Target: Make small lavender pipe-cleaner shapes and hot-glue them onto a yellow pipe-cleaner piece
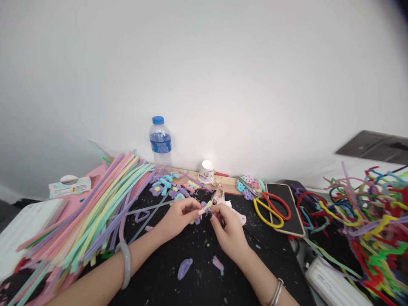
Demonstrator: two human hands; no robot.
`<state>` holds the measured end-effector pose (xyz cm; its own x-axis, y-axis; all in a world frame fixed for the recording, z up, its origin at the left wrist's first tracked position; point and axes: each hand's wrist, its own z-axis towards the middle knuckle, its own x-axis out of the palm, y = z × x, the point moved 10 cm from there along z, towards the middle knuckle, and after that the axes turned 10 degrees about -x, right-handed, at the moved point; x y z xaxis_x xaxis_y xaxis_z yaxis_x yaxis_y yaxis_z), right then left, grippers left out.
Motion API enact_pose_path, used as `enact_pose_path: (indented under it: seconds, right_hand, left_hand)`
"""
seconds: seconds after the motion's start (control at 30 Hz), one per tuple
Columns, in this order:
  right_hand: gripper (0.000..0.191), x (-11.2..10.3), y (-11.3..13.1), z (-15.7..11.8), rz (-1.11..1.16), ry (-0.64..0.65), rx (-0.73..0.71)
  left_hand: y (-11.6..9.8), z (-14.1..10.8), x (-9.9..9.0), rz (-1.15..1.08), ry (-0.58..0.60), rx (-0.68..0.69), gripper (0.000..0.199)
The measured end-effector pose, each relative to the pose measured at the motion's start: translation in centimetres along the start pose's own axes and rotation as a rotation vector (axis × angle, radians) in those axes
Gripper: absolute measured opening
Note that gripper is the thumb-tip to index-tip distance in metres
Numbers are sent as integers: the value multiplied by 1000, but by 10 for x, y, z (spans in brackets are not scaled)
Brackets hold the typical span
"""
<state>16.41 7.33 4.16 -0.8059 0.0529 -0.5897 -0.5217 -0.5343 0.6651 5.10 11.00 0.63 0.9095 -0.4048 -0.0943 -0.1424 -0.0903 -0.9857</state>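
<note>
My left hand [182, 216] and my right hand [230, 229] meet over the middle of the black mat. Between their fingertips is a small yellow and purple pipe-cleaner piece [207, 206], pinched from both sides. The fingers partly cover it, so its full shape is hidden. Just behind my right hand lies a pinkish-white object [237, 216], which I cannot identify. A purple pipe-cleaner loop [185, 268] and a short pink and blue piece [218, 264] rest on the mat, nearer to me. Beyond my left hand lie several twisted purple and turquoise pipe-cleaner shapes [165, 183].
Long pastel pipe cleaners [105, 212] are heaped at left; a multicoloured tangle [372, 221] fills the right. Red-and-yellow-handled scissors [270, 208] lie across a phone-like slab [295, 216]. A water bottle [160, 142] and a paper cup [206, 172] stand by the wall.
</note>
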Motion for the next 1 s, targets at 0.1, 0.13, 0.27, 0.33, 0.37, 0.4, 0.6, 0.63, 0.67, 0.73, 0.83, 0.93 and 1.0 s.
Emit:
enact_pose_path:
  seconds: [0.1, 0.13, 0.27, 0.33, 0.37, 0.4, 0.6, 0.63, 0.67, 0.73, 0.83, 0.93, 1.0]
  right_hand:
    - [10, 1, -1, 0, 37, -3, 21]
    - [10, 1, -1, 0, 49, -3, 25]
    - [11, 1, -1, 1, 85, -6, 40]
    - [11, 2, -1, 1, 95, -6, 44]
    - [11, 1, -1, 1, 100, -7, 43]
    - [11, 2, -1, 1, 104, -6, 42]
    - [11, 3, -3, 1, 116, 3, 41]
    - [11, 3, -4, 1, 118, 1, 43]
    - [11, 3, -4, 1, 122, -1, 43]
    - [11, 2, -4, 1, 131, -1, 41]
    - [12, 3, -4, 2, 139, 3, 45]
    - [12, 3, -4, 2, 135, 5, 50]
    - [11, 3, -5, 3, 135, 5, 53]
  left_hand:
    - [0, 0, 0, -8, 2, 6, 16]
    - [0, 0, 0, -11, 4, 7, 16]
    - [0, -1, 0, -7, 11, 14, 16]
    - [-1, -1, 1, -3, 16, 22, 15]
    - [-1, -1, 1, -2, 19, 26, 15]
    - [-1, -1, 1, 1, 23, 31, 14]
    - [0, 0, 1, 10, 26, 35, 16]
    - [0, 0, 1, 10, 26, 33, 16]
    - [1, 0, 1, 11, 27, 31, 17]
    - [1, 0, 1, 13, 29, 25, 17]
    - [0, 0, 1, 12, 28, 28, 16]
    - [-2, 0, 1, 5, 34, 34, 14]
    - [-2, 0, 2, 5, 37, 31, 14]
